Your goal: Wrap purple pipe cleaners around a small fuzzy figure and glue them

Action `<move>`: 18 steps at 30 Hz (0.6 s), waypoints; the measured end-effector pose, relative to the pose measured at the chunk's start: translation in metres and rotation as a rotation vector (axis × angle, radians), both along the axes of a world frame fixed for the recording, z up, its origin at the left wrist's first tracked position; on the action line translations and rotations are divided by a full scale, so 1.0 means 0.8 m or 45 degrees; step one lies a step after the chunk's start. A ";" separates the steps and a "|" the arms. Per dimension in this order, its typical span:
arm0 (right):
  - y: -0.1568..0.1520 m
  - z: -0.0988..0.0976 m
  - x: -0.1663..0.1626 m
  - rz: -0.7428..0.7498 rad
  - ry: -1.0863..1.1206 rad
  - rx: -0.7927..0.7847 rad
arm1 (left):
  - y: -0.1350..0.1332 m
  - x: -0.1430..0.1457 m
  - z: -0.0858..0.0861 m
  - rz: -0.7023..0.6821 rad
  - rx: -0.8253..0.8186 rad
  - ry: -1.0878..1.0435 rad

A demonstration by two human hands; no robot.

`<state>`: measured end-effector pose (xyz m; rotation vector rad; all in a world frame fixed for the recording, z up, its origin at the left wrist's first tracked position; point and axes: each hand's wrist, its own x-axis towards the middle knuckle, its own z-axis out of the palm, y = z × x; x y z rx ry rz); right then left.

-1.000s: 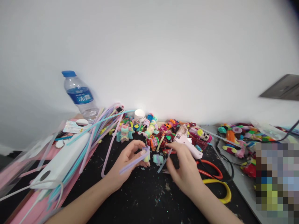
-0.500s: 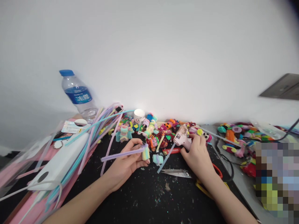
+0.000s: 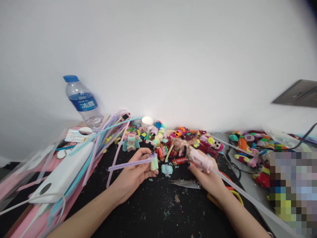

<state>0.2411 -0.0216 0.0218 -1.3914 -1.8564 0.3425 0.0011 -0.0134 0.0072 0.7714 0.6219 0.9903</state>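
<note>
Pink glue gun (image 3: pixel 201 161) now in R hand (image 3: pixel 208 173), nozzle swung to L, glue stick (image 3: pixel 247 195) trailing from rear; half a sec. ago it lay on tabletop (image 3: pixel 158 208), hand just reaching it. Effect: tool and workpiece both in hand, apart. R fingers curled round gun, partly hidden. L hand (image 3: pixel 135 175) unchanged: fingertips pinched nearly together on striped piece (image 3: pixel 154 163), purple pipe cleaner (image 3: pixel 131 162) at its top. Surface: black, specks of debris; scissors (image 3: pixel 184 183) and fluffy roll (image 3: pixel 166 169) nearby. Room: pale wall (image 3: pixel 173 66), bottle (image 3: pixel 83 102) far L, socket plate (image 3: pixel 297 93) far R.
</note>
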 end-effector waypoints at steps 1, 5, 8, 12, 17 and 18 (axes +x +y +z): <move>-0.005 0.001 -0.005 0.085 0.003 -0.013 | 0.000 0.000 0.000 0.003 0.000 0.001; -0.018 0.002 -0.022 0.217 0.012 0.036 | -0.001 0.001 0.000 0.011 -0.020 0.014; -0.020 0.002 -0.027 0.272 -0.023 0.041 | -0.001 0.002 0.001 0.012 -0.028 0.034; -0.018 0.000 -0.027 0.260 -0.036 0.043 | -0.001 0.002 0.001 0.006 -0.028 0.038; -0.018 -0.004 -0.026 0.255 0.012 0.039 | -0.001 0.002 0.000 -0.011 -0.032 0.030; -0.018 -0.004 -0.026 0.254 0.012 0.037 | -0.001 0.002 0.000 -0.011 -0.033 0.030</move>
